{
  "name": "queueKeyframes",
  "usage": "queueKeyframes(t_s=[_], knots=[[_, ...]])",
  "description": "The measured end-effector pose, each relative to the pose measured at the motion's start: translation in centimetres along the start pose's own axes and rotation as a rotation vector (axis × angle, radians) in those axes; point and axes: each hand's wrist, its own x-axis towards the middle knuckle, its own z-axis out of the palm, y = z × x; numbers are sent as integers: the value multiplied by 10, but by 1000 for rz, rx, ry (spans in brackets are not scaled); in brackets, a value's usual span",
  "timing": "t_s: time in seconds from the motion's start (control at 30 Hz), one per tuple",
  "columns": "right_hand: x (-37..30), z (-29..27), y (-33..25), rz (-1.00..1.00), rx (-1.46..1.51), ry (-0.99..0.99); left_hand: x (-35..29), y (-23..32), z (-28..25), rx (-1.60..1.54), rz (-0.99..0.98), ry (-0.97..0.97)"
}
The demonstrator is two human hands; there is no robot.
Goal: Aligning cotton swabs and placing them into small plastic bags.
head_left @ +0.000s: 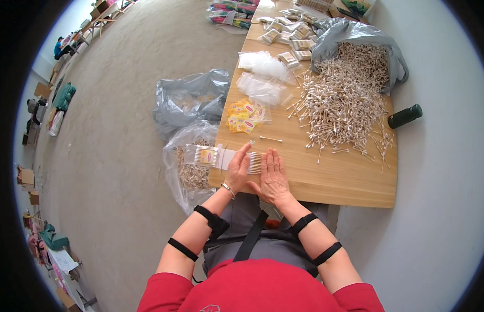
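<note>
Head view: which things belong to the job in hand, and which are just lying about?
Likely job: swab row between left hand and right hand; swab heap; clear bags; yellow cards; filled packets.

Likely lying about: dark green cylinder; colourful bundles.

Both forearms point(192, 236) reach from the near side. The left hand point(237, 168) points far and slightly right. The right hand point(273, 179) lies palm down, fingers straight and together, thumb spread left.

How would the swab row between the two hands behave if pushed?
The swab row would probably roll or splay: slim sticks side by side, no band visible. Likely light for its size, given the thin sticks and small tips. It may hold alignment with the left hand and right hand flanking it.
</note>
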Motion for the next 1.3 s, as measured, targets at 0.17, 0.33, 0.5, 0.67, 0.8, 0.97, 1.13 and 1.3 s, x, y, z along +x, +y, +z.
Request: queueKeyframes(t_s=[0.17,0.33,0.5,0.67,0.8,0.97,1.13,1.3], knots=[[0,-1,2,16,-2,-24,-39,37,-15,738,160,-297],[-1,8,6,-6,-53,20,-49,47,-8,917,231,-400],[-1,11,7,-19,-49,39,-50,42,-7,986,196,-417],[-2,11,8,-21,-88,34,-50,43,-2,1012,180,-399],[-2,11,9,-24,-66,32,-45,50,1,1022,91,-430],[-1,12,8,-27,-76,39,-44,50,1,1020,115,-424],[-1,12,8,-30,-99,59,-43,52,2,1023,115,-421],[-2,9,6,-22,-104,0,-37,52,5,1021,40,-422]])
